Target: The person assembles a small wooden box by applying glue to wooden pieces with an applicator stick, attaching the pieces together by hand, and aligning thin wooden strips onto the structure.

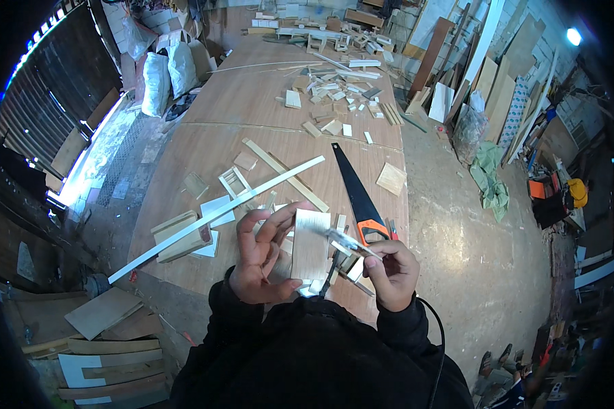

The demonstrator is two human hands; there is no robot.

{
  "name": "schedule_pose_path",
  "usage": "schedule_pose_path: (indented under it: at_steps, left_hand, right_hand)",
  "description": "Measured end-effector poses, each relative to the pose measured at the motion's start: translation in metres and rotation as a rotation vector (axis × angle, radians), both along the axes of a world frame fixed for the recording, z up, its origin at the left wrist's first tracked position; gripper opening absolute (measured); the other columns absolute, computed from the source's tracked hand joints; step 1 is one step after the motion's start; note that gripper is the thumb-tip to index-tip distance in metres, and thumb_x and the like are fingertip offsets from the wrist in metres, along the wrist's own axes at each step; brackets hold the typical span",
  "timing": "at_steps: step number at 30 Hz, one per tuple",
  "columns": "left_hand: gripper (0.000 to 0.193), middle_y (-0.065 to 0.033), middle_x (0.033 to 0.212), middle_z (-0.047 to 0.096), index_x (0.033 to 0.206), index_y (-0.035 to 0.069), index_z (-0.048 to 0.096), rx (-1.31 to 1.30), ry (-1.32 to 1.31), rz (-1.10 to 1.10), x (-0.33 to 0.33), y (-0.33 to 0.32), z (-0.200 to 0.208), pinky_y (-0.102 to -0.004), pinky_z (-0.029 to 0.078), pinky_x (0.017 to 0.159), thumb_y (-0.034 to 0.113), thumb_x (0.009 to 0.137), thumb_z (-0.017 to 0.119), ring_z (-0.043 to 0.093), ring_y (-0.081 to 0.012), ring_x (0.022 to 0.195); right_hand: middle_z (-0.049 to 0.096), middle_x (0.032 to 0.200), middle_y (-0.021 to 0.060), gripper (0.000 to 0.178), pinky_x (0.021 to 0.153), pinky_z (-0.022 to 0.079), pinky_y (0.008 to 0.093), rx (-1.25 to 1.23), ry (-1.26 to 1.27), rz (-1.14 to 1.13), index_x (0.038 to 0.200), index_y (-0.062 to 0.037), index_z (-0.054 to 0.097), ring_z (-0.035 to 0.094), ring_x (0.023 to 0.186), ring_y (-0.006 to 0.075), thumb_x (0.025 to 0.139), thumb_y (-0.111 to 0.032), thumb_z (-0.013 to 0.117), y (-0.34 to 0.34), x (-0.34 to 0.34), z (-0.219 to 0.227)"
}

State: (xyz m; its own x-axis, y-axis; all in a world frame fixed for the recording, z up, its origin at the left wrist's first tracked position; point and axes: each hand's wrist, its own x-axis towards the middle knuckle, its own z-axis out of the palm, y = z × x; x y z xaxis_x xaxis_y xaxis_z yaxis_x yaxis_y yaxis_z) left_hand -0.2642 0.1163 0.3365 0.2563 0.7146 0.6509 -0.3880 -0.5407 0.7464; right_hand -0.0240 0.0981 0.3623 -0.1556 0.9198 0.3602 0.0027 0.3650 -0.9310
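Note:
My left hand (262, 255) grips a small rectangular wooden board (312, 249) between thumb and fingers, its pale face turned up. In my right hand (394, 273) is a slim, light-coloured tool (351, 243), pinched between thumb and fingers. Its far end reaches over the board's upper right part and is blurred, so I cannot tell its kind or whether it touches. A handsaw (351, 187) with a black blade and orange handle lies on the table just beyond my right hand. Small wooden pieces and dark tools beneath my hands are partly hidden.
A long pale wooden strip (218, 217) lies diagonally across the wooden table (252, 95), crossing another strip (286, 176). A square wooden piece (391, 178) rests near the right edge. Offcuts (341, 95) are heaped farther back. A black cable (440, 327) hangs beside my right arm.

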Motion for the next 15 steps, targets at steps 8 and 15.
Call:
schedule_pose_path:
  at_steps: [8,15]
  left_hand:
    - [0.101,-0.0256,0.148,0.025,0.147,0.027,0.004,-0.187,-0.085,-0.211,-0.006,-0.006,-0.008,-0.0548,0.030,0.110,0.011,0.071,0.068,0.029,-0.0384,0.138]
    - [0.099,-0.0256,0.149,0.025,0.147,0.026,0.005,-0.177,-0.104,-0.265,-0.004,-0.003,-0.007,-0.0493,0.031,0.110,0.010,0.073,0.067,0.031,-0.0346,0.138]
  right_hand:
    - [0.064,0.081,0.0049,0.013,0.063,0.045,0.0213,-0.058,0.027,-0.083,0.099,0.0029,0.061,0.056,0.068,0.0073,0.087,-0.002,0.064,0.006,0.005,-0.007]
    - [0.065,0.078,0.0057,0.016,0.061,0.047,0.0217,-0.098,-0.007,-0.070,0.102,0.0042,0.064,0.057,0.065,0.0079,0.088,-0.003,0.064,0.003,0.001,0.000]
